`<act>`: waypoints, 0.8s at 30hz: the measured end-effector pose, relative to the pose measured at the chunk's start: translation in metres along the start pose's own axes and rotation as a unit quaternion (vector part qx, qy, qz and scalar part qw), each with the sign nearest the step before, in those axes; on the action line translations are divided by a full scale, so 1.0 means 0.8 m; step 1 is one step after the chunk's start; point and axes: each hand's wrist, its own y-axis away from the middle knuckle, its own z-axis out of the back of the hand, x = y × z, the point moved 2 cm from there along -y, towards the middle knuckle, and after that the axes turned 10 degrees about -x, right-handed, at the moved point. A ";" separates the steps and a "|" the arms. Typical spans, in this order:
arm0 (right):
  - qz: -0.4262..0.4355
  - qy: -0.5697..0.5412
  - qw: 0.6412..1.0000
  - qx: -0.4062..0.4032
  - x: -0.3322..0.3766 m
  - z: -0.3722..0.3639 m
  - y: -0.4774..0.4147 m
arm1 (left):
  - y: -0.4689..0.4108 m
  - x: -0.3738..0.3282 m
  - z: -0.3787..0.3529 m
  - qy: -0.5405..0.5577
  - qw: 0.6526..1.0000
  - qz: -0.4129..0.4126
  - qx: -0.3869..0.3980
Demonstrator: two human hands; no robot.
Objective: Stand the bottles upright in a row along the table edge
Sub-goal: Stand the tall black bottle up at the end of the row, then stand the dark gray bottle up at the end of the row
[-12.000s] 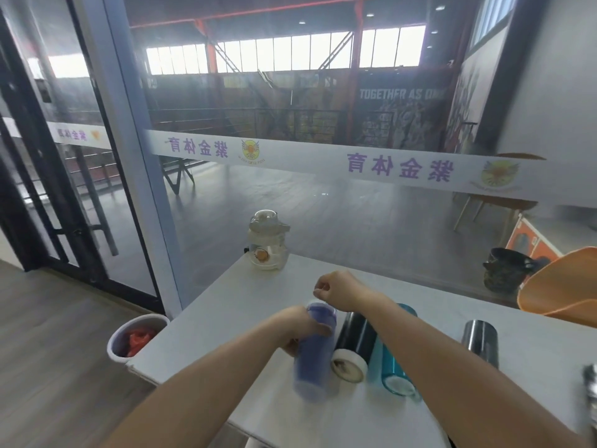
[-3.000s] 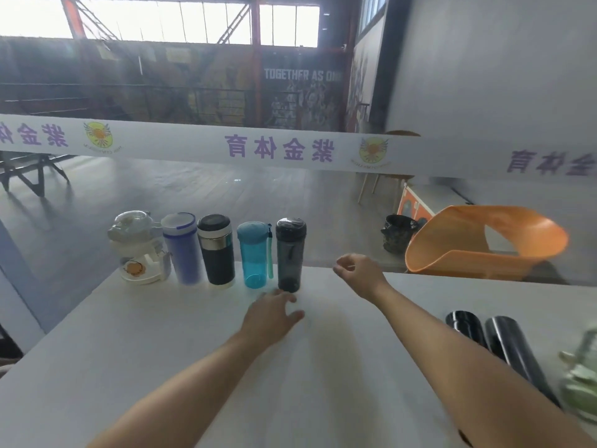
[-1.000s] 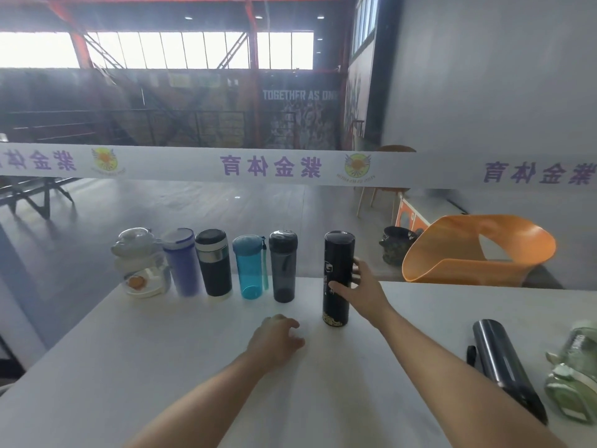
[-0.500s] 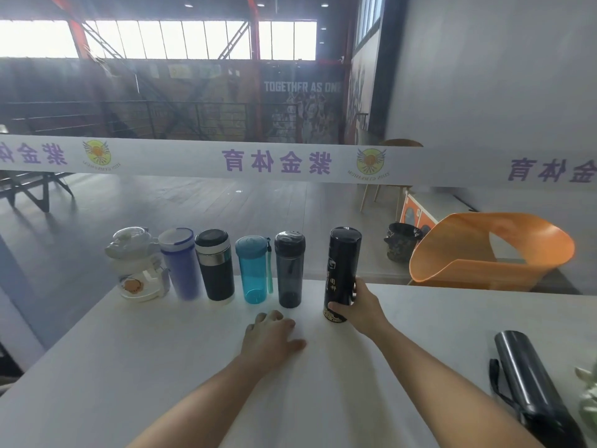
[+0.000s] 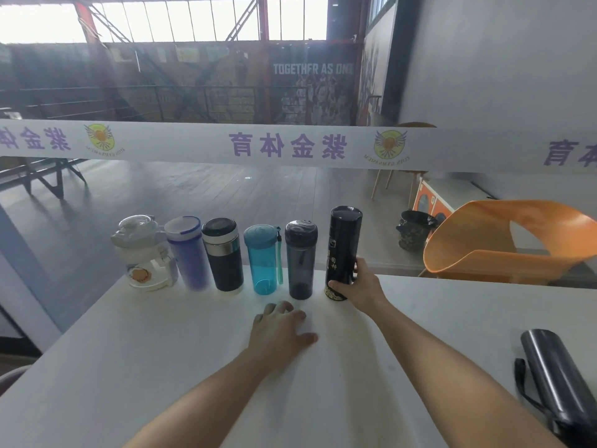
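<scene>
White table (image 5: 161, 367) against gym-hall glass, six bottles upright, right hand (image 5: 361, 286) gripping tall black bottle (image 5: 343, 250), left hand (image 5: 281, 331) flat, empty

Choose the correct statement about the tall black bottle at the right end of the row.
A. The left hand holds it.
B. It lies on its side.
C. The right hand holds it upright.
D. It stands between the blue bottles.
C: the right hand grips the tall black bottle near its base, and it stands upright beside the grey bottle; the left hand lies flat on the table.

Daylight pours in from the far high windows (image 5: 200, 21), totally blown out. My table (image 5: 161, 367) looks hazy, edges warp, everything's slightly soft.
</scene>
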 end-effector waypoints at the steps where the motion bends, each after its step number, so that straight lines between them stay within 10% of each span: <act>1: -0.001 0.000 1.000 0.001 0.000 0.000 0.001 | 0.000 -0.001 0.000 0.000 1.000 0.002 0.001; 12: -0.002 0.044 0.999 0.027 0.000 0.029 0.024 | 0.001 -0.025 -0.004 0.026 1.000 0.014 -0.001; 24: -0.040 0.265 0.955 -0.130 -0.095 0.317 0.110 | 0.025 -0.255 -0.051 0.089 0.984 -0.154 0.001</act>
